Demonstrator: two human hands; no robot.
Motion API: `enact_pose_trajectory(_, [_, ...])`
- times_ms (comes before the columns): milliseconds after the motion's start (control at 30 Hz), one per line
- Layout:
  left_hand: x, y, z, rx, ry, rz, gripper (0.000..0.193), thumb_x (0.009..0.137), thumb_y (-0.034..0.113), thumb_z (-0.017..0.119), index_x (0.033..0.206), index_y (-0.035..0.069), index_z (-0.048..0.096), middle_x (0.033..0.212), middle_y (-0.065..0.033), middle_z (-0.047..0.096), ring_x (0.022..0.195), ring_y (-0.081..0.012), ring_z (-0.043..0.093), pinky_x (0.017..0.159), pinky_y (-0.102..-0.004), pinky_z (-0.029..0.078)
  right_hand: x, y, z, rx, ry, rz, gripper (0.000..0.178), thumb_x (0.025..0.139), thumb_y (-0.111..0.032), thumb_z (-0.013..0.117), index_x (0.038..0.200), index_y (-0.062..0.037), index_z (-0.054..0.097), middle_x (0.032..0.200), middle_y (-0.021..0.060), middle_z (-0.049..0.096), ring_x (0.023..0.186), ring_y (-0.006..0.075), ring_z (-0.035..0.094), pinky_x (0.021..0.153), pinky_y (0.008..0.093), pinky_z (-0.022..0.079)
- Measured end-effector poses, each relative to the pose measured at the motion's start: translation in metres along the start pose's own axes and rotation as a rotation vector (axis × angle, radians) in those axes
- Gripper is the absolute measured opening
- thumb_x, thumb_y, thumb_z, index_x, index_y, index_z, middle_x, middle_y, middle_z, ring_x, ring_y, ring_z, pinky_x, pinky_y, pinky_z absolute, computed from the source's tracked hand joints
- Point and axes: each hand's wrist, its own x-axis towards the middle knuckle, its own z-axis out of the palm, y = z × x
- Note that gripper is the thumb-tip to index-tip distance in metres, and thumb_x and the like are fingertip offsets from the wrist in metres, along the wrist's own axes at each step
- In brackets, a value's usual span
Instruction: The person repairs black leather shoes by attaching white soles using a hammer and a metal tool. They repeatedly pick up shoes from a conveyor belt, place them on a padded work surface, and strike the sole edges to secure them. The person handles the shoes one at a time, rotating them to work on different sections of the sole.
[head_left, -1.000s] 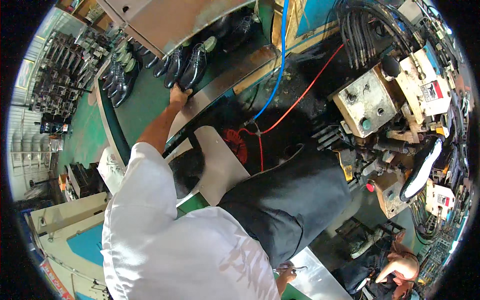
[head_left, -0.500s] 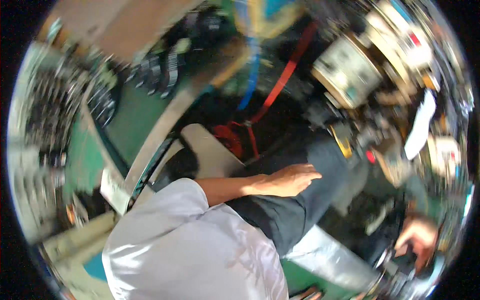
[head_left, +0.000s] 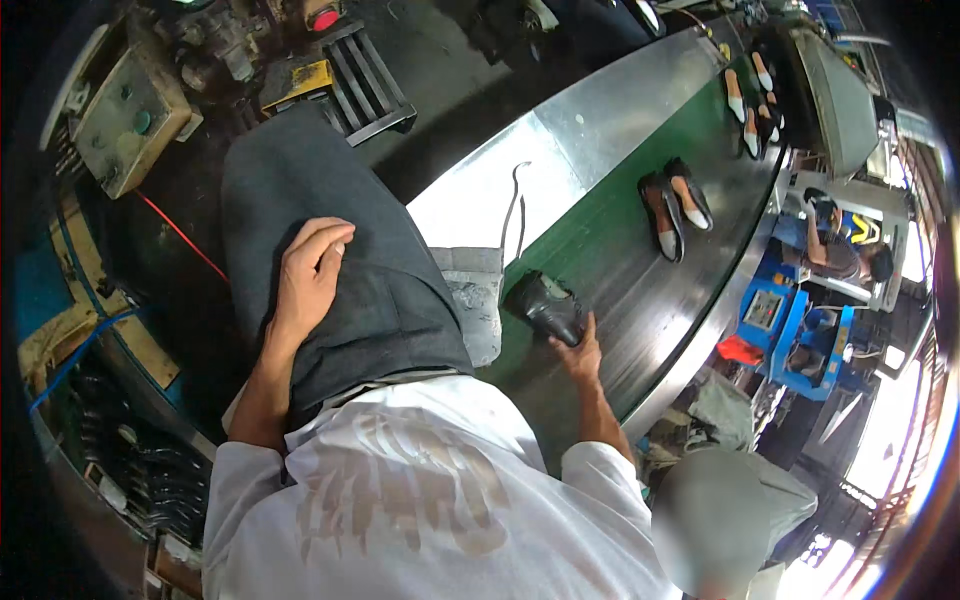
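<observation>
My right hand (head_left: 580, 355) reaches onto the green conveyor belt (head_left: 605, 215). Its thumb and fingers are closed on the near end of a black shoe (head_left: 548, 308), which rests on the belt. Over the thigh of my dark trousers (head_left: 370, 265) lies my left hand (head_left: 312, 272), fingers bent and pressed together, with nothing visible in them. Farther along the belt stands a pair of black shoes (head_left: 660, 215) with pale insoles. Several more shoes (head_left: 752, 130) sit near its far end.
A sloping metal sheet (head_left: 490, 185) with a thin dark cord (head_left: 518, 215) borders the belt. Left are a slatted metal stand (head_left: 370, 85) and a switch box (head_left: 130, 125). Across the belt are a blue machine (head_left: 790, 330) and a person (head_left: 835, 240); another person (head_left: 720, 510) is nearby at right.
My view has swung to the right, bringing the belt and shoes into sight. My right hand, blurred at the far right before, is now on the black shoe. My left hand remains over my thigh.
</observation>
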Motion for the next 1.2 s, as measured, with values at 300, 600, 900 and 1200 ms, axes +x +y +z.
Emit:
enact_pose_trajectory(300, [0.021,-0.007,0.014,-0.091,-0.04,-0.136,0.024,0.1,-0.007,0.058,0.12,-0.002,0.072,0.112,-0.0123,0.073,0.094,-0.0204,0.072,0.087,-0.0315,0.057,0.029,-0.045,0.024,0.481,0.311,-0.018,0.096,0.092,-0.04,0.082,0.166,-0.0036,0.031,0.147,0.0239,0.06,0.129,0.0346,0.063,0.112,0.0407,0.047])
enact_pose_trajectory(600, [0.081,0.031,-0.002,-0.251,-0.11,-0.005,0.042,0.104,0.008,0.064,0.145,0.0,0.059,0.127,-0.0141,0.067,0.111,-0.0219,0.069,0.097,-0.0346,0.056,0.024,-0.257,-0.052,0.987,-0.072,-0.244,0.068,0.098,-0.031,0.075,0.153,0.0011,0.05,0.118,0.0099,0.068,0.101,0.0182,0.065,0.089,0.0335,0.052])
enact_pose_trajectory(900, [0.124,0.03,-0.072,0.02,0.38,0.139,0.031,0.097,0.01,0.072,0.124,-0.003,0.069,0.118,-0.0196,0.072,0.111,-0.0376,0.069,0.097,-0.0423,0.054,-0.047,-0.449,-0.028,0.75,-0.506,-0.815,0.084,0.093,-0.03,0.084,0.157,0.0064,0.043,0.138,0.0154,0.063,0.125,0.0212,0.06,0.11,0.0336,0.047])
enact_pose_trajectory(1200, [0.068,-0.004,-0.098,0.177,0.448,0.006,0.024,0.102,0.007,0.064,0.121,-0.005,0.072,0.112,-0.0196,0.073,0.1,-0.0339,0.074,0.087,-0.0394,0.058,-0.043,-0.524,-0.004,0.425,-0.342,-1.095,0.081,0.096,-0.03,0.078,0.158,0.0061,0.04,0.136,0.0252,0.065,0.126,0.0301,0.064,0.109,0.0392,0.049])
